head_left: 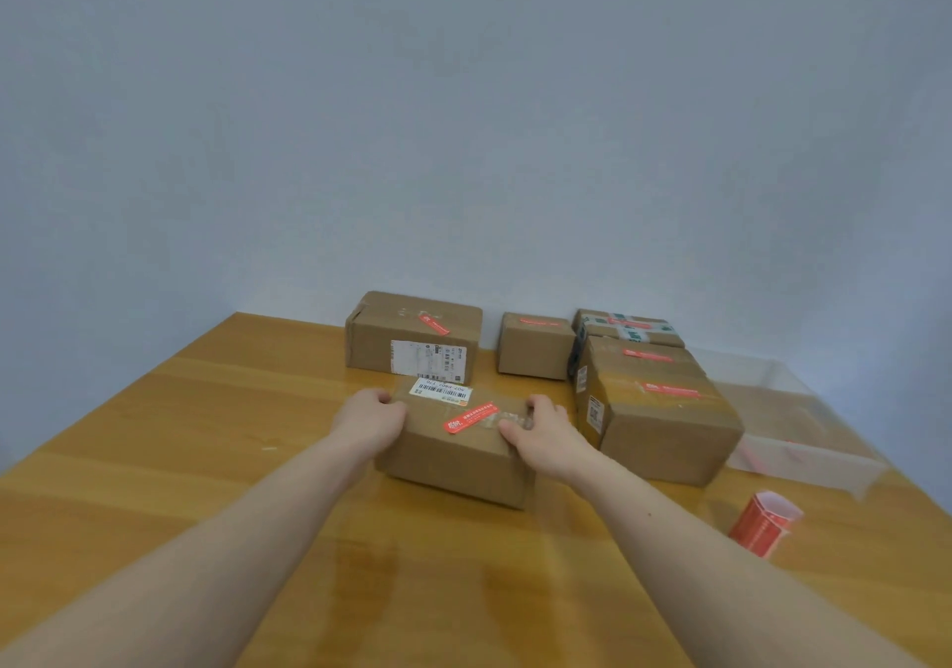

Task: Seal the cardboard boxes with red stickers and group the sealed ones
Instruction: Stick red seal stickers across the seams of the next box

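Head view: both arms reach forward to one cardboard box (453,453) on the table (170,466).
Left hand (368,422): fingers curl over the box's left top edge, holding it.
Right hand (541,435): fingers wrap its right edge, thumb lying on top.
Box and fingers: it sits squarely between the two hands, its red sticker (471,417) across the top seam, uncovered.
Why held so: a grip from both sides probably serves to shift the sealed box.
Sealed group (644,389): stickered boxes stand close together just behind and to the right, likely its destination.
Sticker roll (762,523): lies near the right forearm, within reach.
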